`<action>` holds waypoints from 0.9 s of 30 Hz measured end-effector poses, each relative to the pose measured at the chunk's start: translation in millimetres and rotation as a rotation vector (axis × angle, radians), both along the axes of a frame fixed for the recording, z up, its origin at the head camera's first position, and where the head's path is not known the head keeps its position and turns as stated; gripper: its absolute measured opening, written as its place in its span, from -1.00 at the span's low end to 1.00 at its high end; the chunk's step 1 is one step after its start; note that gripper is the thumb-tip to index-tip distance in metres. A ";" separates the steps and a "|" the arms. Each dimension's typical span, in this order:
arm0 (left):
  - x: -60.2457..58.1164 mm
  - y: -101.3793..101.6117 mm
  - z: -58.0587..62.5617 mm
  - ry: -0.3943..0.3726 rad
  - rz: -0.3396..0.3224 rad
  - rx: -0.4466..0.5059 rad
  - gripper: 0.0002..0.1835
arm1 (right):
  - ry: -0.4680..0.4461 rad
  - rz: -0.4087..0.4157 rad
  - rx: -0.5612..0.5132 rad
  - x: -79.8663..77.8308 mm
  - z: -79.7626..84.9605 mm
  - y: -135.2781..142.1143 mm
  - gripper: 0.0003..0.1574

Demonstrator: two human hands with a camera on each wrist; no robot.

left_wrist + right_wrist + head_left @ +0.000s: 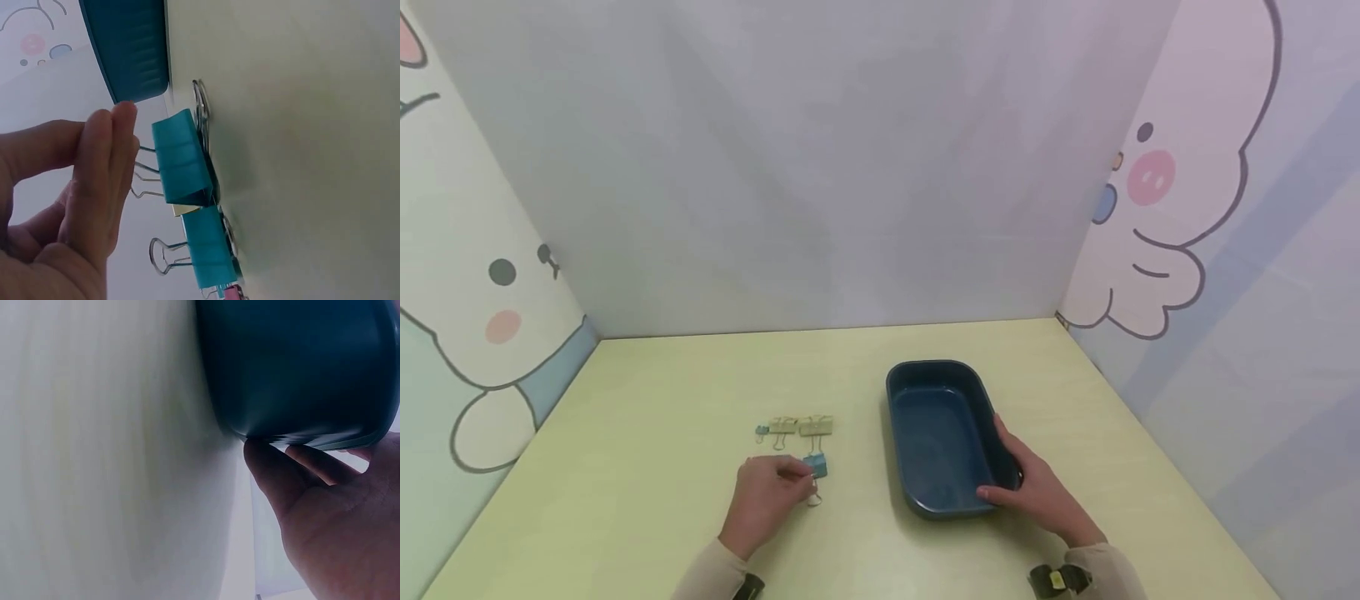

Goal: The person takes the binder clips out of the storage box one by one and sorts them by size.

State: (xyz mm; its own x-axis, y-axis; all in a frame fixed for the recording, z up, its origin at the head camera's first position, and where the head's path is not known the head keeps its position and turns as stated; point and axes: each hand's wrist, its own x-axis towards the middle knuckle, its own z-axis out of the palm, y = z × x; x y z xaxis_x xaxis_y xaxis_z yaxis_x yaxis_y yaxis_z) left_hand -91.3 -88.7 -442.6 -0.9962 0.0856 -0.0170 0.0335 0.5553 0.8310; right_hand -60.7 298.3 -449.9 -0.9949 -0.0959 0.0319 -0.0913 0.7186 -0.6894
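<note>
My left hand is bent over a blue binder clip on the table. In the left wrist view, thumb and fingertips come together at the raised wire handle of that clip; the fingers hide the handle's end. Another blue binder clip stands beside it, with a bit of pink beyond; the left hand covers these in the head view. My right hand grips the near right corner of a dark blue rectangular dish, thumb over the rim and fingers along the outer wall.
Two yellowish binder clips and a small blue clip lie in a row behind the left hand. The pale table meets a plain back wall and side walls with cartoon animals.
</note>
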 end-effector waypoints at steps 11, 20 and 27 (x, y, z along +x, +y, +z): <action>-2.5 -3.2 4.7 -0.001 -0.024 -0.048 -0.95 | 0.008 0.012 0.012 -0.5 1.1 -2.1 0.36; -0.7 -4.3 10.0 0.006 -0.049 -0.076 -0.68 | -0.022 0.071 0.023 -0.7 -0.1 0.6 0.42; 2.5 -23.5 33.1 0.174 -0.026 -0.245 -0.82 | 0.081 0.114 0.063 -4.7 24.0 -3.1 0.31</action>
